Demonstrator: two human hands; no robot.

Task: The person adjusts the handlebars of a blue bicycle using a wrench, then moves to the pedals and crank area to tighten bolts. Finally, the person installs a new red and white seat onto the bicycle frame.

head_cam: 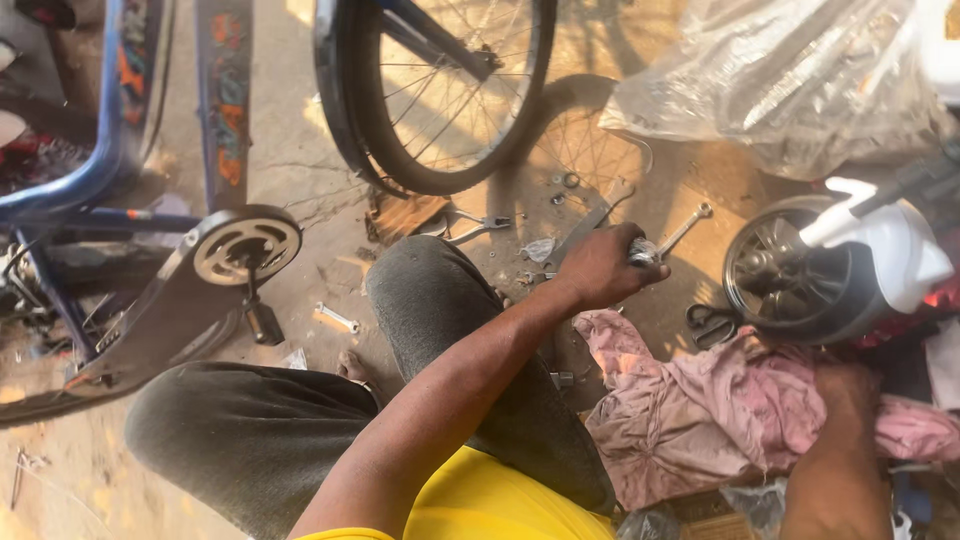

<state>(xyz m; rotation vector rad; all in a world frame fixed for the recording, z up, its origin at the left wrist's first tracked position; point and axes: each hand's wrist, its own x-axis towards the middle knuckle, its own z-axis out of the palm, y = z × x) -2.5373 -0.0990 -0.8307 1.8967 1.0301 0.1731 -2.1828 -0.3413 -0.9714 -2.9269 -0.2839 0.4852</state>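
the upturned bicycle [130, 190] fills the left of the view, its blue frame and chain guard lying low so the crank and pedal [262, 322] stick up within reach, while the spoked wheel [440, 90] stands at the top, throwing a shadow over the sandy ground [300, 170]. a clear plastic bag [790, 80] slumps at the upper right, out of the working patch. a pink cloth [690, 400] is spread on the ground at the right, seemingly to keep parts out of the dirt, and the right hand [845, 390] presses down into it beside a small black wheel [790, 275] lying on its side; whether that hand grasps anything i cannot tell, as the fingers are buried in the folds. the left hand [600, 265] reaches forward over the knee, clenched around a small shiny metal part [643, 252] held just above the ground. close by lie a spanner [685, 230], a second spanner [480, 228] nearer the wheel, scissors [710, 325], and a small bolt [335, 318], scattered where either arm can reach.
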